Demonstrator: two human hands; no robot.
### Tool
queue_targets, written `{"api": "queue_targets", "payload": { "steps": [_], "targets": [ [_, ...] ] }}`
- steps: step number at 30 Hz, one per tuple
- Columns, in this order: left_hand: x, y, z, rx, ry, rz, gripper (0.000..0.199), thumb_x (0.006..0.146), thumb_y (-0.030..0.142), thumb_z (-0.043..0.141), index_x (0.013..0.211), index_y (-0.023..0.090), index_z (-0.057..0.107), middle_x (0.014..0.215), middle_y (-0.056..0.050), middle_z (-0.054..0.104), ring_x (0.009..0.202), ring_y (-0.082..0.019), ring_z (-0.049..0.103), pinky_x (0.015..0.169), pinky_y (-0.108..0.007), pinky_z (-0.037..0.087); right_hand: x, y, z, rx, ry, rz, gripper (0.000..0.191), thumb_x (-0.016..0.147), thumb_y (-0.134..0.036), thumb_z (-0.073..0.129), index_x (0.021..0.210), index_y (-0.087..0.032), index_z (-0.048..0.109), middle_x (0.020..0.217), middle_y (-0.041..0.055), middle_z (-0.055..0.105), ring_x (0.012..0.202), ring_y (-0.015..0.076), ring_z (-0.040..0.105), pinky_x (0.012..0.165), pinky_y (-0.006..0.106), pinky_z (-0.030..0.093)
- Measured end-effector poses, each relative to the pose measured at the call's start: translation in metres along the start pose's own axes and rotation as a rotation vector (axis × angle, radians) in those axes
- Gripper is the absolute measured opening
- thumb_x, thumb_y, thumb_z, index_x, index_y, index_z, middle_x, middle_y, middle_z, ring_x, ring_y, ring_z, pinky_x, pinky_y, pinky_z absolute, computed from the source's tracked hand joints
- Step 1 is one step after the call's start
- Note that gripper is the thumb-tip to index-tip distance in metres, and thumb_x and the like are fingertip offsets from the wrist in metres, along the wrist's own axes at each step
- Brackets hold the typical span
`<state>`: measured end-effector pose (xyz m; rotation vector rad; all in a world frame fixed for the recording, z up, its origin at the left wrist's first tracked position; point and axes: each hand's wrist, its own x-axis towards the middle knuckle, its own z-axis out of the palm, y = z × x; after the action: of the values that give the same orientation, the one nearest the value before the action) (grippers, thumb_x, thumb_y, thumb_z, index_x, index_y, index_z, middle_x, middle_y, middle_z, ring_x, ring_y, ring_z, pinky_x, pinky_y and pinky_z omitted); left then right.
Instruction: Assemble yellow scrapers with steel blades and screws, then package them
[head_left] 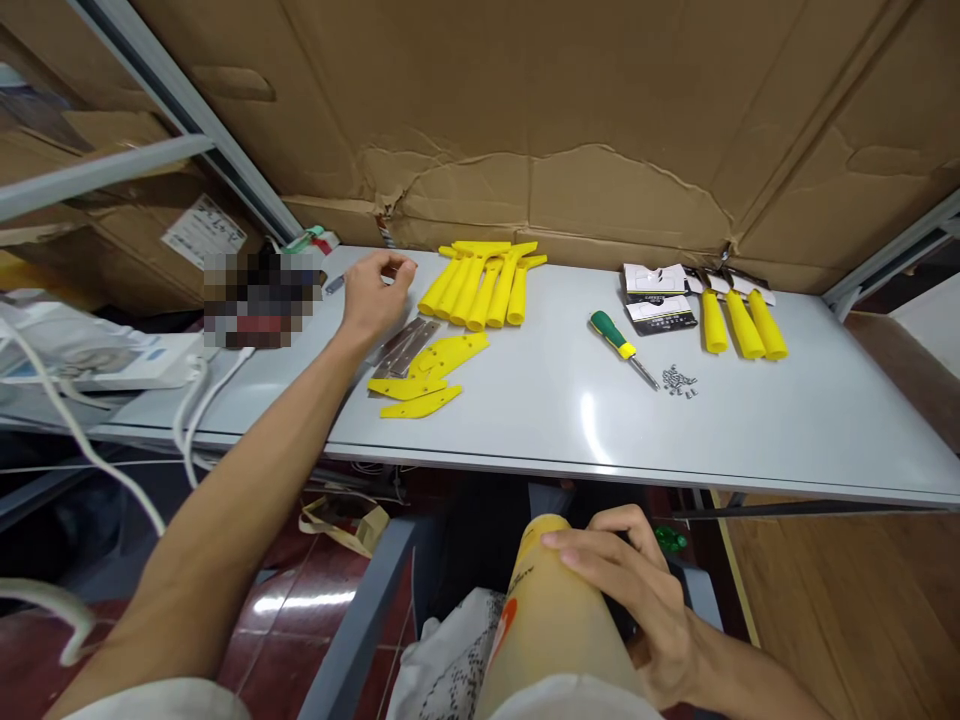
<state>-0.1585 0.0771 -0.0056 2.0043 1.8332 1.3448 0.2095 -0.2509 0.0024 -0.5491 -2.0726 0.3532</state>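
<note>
My right hand (649, 600) is wrapped round a large pale-yellow cup (559, 610), tilted close below the camera. Over the left part of the table, my left hand (380, 290) has its fingers curled and the thumb near the fingertips; whether anything small is between them is hidden. Just right of it lies a row of yellow plastic handles (480, 290). Flat metal blades (409, 345) and curved yellow plates (420, 402) are spread nearer the front edge. A green-and-yellow screwdriver (622, 347) rests beside a small heap of metal fasteners (679, 382).
Yellow-handled scrapers (742, 325) lie at the right, next to black-and-white packets (658, 298). Cardboard (562, 120) walls the back of the grey table (540, 410). White cables (196, 410) hang over the left front edge. A chair arm (367, 620) is below.
</note>
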Motion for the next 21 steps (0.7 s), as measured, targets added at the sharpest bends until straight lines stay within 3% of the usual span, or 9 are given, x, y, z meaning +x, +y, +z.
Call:
{"api": "queue_targets", "payload": {
  "steps": [6, 13, 19, 21],
  "targets": [
    [-0.003, 0.007, -0.001, 0.020, -0.019, -0.009, 0.025, 0.093, 0.041, 0.057, 0.098, 0.021, 0.072, 0.101, -0.005, 0.076, 0.090, -0.019, 0.068, 0.085, -0.037, 0.053, -0.005, 0.002, 0.002, 0.011, -0.002, 0.028, 0.051, 0.112, -0.037, 0.051, 0.152, -0.005, 0.046, 0.126, 0.0234, 0.075, 0.114, 0.0244, 0.070, 0.085, 0.040, 0.050],
    [-0.005, 0.013, -0.003, 0.061, -0.050, -0.047, 0.027, 0.093, 0.043, 0.056, 0.100, 0.023, 0.072, 0.109, -0.006, 0.078, 0.095, -0.022, 0.072, 0.091, -0.036, 0.056, -0.013, 0.005, 0.008, 0.086, -0.006, 0.046, 0.058, 0.110, -0.040, 0.057, 0.155, -0.005, 0.046, 0.127, 0.0232, 0.074, 0.114, 0.0271, 0.070, 0.084, 0.041, 0.052],
    [-0.006, 0.015, -0.004, 0.072, -0.047, -0.050, 0.026, 0.092, 0.042, 0.056, 0.100, 0.023, 0.072, 0.109, -0.007, 0.078, 0.092, -0.022, 0.072, 0.087, -0.036, 0.057, -0.020, 0.006, 0.014, 0.095, 0.031, 0.109, 0.051, 0.111, -0.039, 0.054, 0.155, -0.012, 0.049, 0.123, 0.0184, 0.077, 0.104, 0.0260, 0.072, 0.076, 0.041, 0.055],
    [-0.006, 0.014, -0.004, 0.068, -0.045, -0.042, 0.025, 0.092, 0.042, 0.056, 0.099, 0.023, 0.072, 0.108, -0.006, 0.078, 0.091, -0.022, 0.072, 0.084, -0.037, 0.057, -0.023, 0.008, 0.009, 0.003, 0.073, 0.217, 0.042, 0.112, -0.040, 0.053, 0.149, -0.020, 0.056, 0.120, 0.0130, 0.077, 0.098, 0.0226, 0.073, 0.076, 0.038, 0.059]
  ]
}}
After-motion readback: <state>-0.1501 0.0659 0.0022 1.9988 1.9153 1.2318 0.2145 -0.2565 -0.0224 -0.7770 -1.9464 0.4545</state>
